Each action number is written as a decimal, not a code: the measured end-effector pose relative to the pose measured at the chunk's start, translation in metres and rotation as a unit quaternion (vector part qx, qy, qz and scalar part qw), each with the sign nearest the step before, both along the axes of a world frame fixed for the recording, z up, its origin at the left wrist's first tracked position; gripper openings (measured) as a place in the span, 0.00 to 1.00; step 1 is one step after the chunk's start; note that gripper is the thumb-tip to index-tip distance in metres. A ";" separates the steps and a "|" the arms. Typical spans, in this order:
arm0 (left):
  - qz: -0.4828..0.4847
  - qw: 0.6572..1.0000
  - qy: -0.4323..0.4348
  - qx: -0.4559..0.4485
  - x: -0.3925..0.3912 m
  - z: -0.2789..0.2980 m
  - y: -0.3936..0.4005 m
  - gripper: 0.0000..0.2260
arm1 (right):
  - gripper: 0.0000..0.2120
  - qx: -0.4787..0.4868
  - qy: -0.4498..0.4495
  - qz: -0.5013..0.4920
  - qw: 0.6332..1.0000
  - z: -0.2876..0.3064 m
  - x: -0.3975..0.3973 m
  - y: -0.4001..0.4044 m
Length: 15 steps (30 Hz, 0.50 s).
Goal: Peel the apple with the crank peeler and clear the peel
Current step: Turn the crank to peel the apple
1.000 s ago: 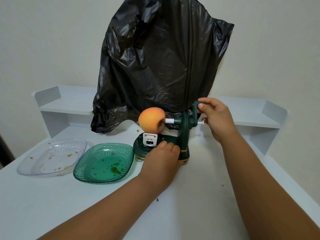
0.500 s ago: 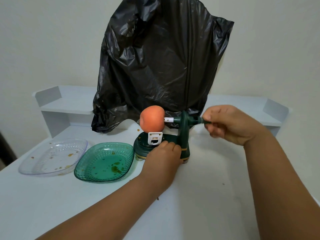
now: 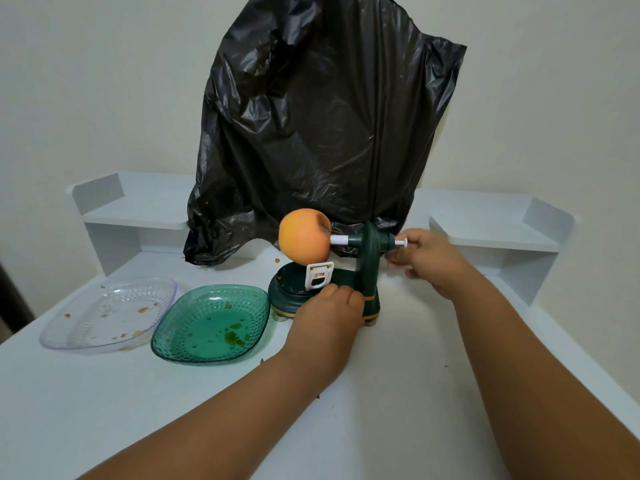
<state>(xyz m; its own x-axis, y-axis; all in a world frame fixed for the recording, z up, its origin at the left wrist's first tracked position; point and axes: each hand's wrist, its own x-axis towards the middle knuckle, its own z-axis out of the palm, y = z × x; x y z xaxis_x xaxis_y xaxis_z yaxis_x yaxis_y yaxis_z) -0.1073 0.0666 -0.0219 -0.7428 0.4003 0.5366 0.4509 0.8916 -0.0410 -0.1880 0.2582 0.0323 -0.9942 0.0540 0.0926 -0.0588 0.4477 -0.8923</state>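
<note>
An orange-yellow apple (image 3: 304, 240) is spiked on the white shaft of a dark green crank peeler (image 3: 367, 268) standing mid-table. The white blade head (image 3: 319, 276) rests against the apple's underside. My left hand (image 3: 329, 315) presses on the peeler's base from the front. To the right of the peeler, my right hand (image 3: 427, 259) is closed around the crank handle, which is hidden inside my fingers. The apple's skin looks whole, with no peel hanging.
A green dish (image 3: 211, 324) with scraps sits left of the peeler, and a clear dish (image 3: 110, 311) lies further left. A black rubbish bag (image 3: 322, 133) stands behind. White shelves (image 3: 135, 209) flank the back. The white table (image 3: 398, 393) carries small crumbs.
My right hand has swung the crank from the top round to the right and down. The apple has rotated on its shaft. My left hand has stayed on the base.
</note>
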 end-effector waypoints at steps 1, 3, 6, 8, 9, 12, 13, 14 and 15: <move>0.002 1.000 0.004 0.001 0.000 -0.001 0.000 0.18 | 0.05 0.030 -0.037 0.041 0.998 0.000 0.005 0.006; -0.001 1.000 0.001 0.006 -0.001 -0.002 0.002 0.16 | 0.05 0.052 -0.119 0.124 0.984 0.006 0.017 0.016; -0.003 1.000 -0.008 0.011 -0.002 -0.004 0.004 0.13 | 0.05 0.046 -0.167 0.215 0.961 0.027 0.037 0.021; -0.003 1.000 -0.007 0.013 -0.002 -0.004 0.003 0.11 | 0.08 -0.011 -0.126 0.240 0.962 0.043 0.047 0.020; -0.002 1.000 -0.013 0.014 -0.002 -0.004 0.003 0.10 | 0.09 -0.066 -0.087 0.232 0.967 0.050 0.050 0.017; -0.001 1.000 -0.012 0.020 -0.005 -0.006 0.001 0.09 | 0.07 -0.199 0.048 0.115 0.972 0.062 0.041 0.004; -0.003 1.000 -0.014 0.021 -0.005 -0.007 0.002 0.09 | 0.07 -0.215 0.078 0.072 0.971 0.062 0.033 -0.002; -0.005 1.000 -0.015 0.021 -0.006 -0.007 0.001 0.08 | 0.07 -0.224 0.095 0.039 0.969 0.060 0.025 -0.008; -0.005 1.000 -0.019 0.023 -0.006 -0.006 0.001 0.08 | 0.07 -0.229 0.103 0.014 0.968 0.056 0.017 -0.012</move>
<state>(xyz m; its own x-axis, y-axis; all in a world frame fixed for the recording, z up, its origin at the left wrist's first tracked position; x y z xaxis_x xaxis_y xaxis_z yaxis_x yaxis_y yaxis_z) -0.1130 0.0680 -0.0284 -0.7597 0.3833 0.5254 0.4599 0.8878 0.0173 -0.1710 0.2457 0.0886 -0.9588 0.1089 0.2623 -0.2634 0.0037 -0.9647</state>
